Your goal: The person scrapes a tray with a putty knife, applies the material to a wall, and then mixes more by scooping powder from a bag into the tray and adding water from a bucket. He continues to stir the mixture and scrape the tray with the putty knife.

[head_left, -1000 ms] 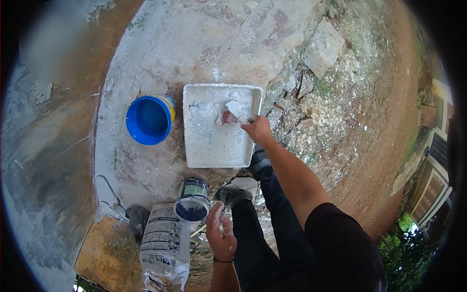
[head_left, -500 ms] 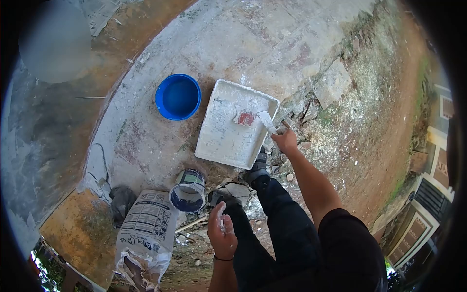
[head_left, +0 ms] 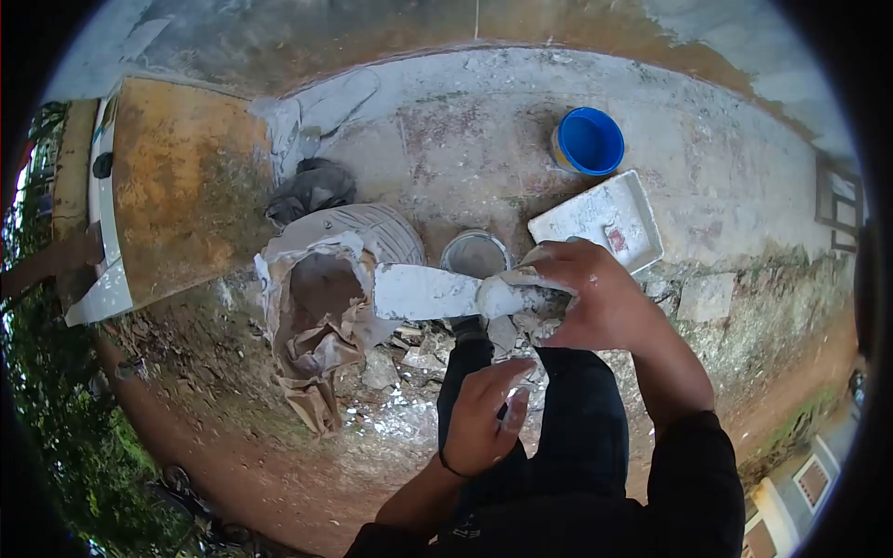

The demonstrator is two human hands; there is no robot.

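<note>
My right hand (head_left: 605,293) is wrapped round the handle of a white-crusted putty knife (head_left: 426,292). The wide blade points left, in front of the torn mouth of a paper powder bag (head_left: 391,228). Lower down, my left hand (head_left: 484,418) is held over my legs, fingers slightly bent, thumb apart, with whitish smears and nothing in it. Behind the knife stands a small round pail (head_left: 476,251), partly covered by the blade and handle. A shallow white tray (head_left: 581,216) with a reddish patch inside lies beyond my right hand.
A blue bucket (head_left: 590,141) stands behind the tray. Dark crumpled cloth (head_left: 316,189) lies behind the bag, beside an orange-brown stained board (head_left: 181,186). Broken stones and rubble (head_left: 381,369) cover the ground near my feet. A wall (head_left: 400,42) runs along the back.
My view has swung left toward the bag. The putty knife has left the tray and moved to the bag in my right hand. My left hand stays low, still empty.
</note>
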